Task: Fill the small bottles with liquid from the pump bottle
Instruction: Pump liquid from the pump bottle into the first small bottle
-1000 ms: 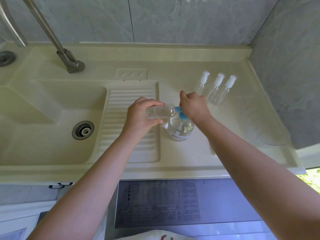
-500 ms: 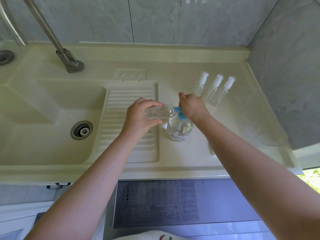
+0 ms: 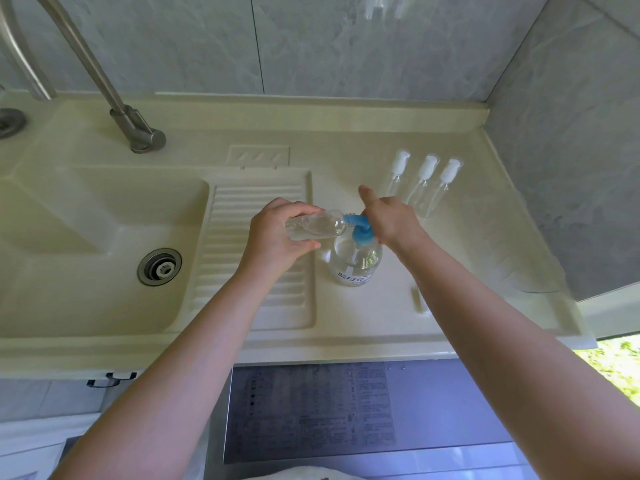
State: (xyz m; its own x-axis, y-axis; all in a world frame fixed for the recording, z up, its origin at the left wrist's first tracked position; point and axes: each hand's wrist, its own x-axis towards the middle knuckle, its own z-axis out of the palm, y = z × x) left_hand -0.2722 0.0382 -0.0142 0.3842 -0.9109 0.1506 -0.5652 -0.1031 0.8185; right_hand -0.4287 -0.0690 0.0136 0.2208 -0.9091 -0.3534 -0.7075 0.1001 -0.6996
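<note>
The left hand [image 3: 273, 233] grips a small bottle [image 3: 313, 228] sideways, its mouth at the blue spout of the pump bottle [image 3: 356, 261] on the counter [image 3: 381, 317]. The right hand [image 3: 389, 220] rests on the pump, fingers curled over it. Three capped bottles [image 3: 420, 185] stand just behind.

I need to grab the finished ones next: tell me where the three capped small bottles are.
In the head view, the three capped small bottles stand in a row on the counter, right of the ribbed drainboard, just behind the right hand and pump bottle.
</note>
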